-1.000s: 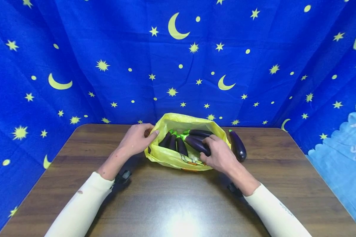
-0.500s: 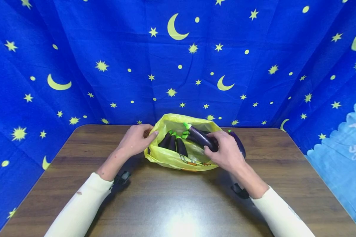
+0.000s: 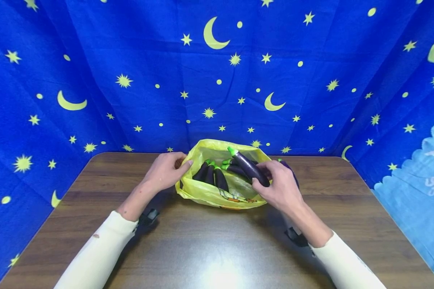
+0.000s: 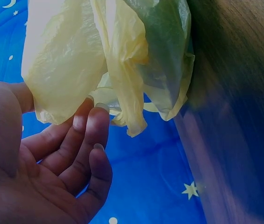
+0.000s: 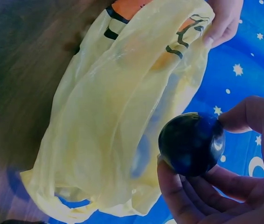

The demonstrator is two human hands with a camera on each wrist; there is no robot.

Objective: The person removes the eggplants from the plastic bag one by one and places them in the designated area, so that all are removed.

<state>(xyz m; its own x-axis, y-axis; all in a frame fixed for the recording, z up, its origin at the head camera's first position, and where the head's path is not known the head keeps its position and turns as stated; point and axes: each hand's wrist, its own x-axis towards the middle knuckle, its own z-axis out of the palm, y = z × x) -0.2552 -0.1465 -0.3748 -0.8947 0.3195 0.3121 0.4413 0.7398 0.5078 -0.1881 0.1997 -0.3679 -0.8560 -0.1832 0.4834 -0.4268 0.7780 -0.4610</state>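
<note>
A yellow plastic bag lies on its base with its mouth spread open in the head view. My left hand pinches the bag's left rim between thumb and fingers. Over the mouth's right side, my right hand grips an eggplant by its rounded lower end, green stem tilted up and left. The right wrist view shows that end of the dark eggplant between thumb and fingers. Inside the bag, several eggplants lie with green caps toward the back; some are partly covered by the held one.
Another eggplant lies on the wooden table right of the bag, mostly hidden behind my right hand. A blue curtain with moons and stars rises behind the table's back edge. Dark camera mounts sit at both wrists.
My right hand has lifted one eggplant from among the others in the bag and drawn it up and slightly right. My left hand has stayed at the bag's rim.
</note>
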